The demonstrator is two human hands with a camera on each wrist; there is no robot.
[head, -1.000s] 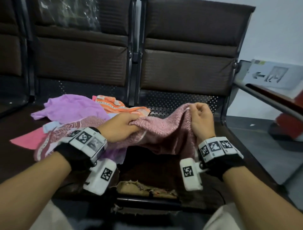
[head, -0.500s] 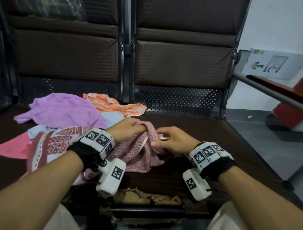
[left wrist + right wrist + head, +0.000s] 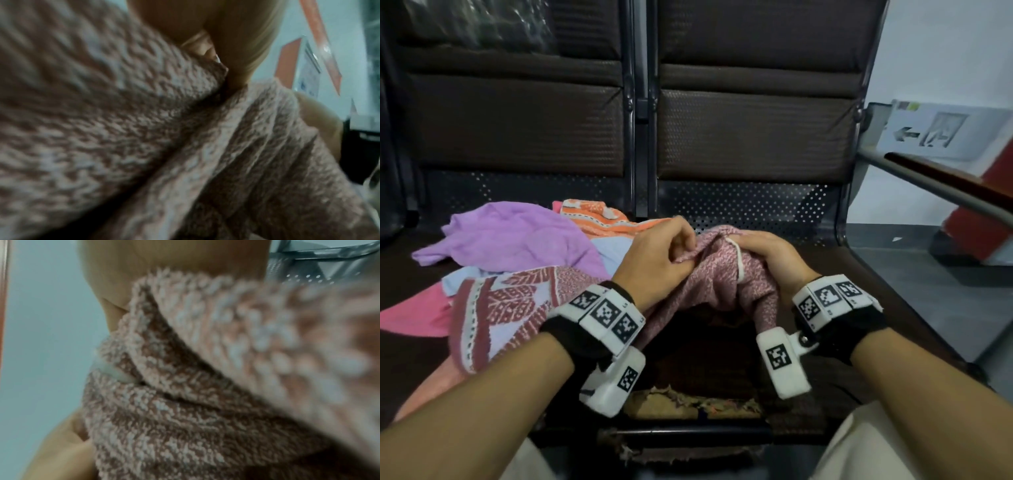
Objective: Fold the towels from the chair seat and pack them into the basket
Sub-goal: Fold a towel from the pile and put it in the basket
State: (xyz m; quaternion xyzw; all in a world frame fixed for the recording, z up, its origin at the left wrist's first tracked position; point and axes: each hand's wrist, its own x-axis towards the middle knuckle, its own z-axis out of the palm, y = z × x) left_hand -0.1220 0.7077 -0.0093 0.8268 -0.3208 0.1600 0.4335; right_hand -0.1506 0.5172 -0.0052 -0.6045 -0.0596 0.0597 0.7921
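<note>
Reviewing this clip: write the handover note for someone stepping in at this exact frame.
Left hand: grips the speckled pink towel.
Right hand: grips the same towel, close beside the left; the towel hangs bunched between them above the chair seat.
Waiting on the seat, left: purple towel, orange striped towel, leaf-pattern towel, and light blue and pink cloths partly buried.
Done: no finished fold shows. The basket is not in view.
Left: fold the held towel, then the pile, and pack all.
</note>
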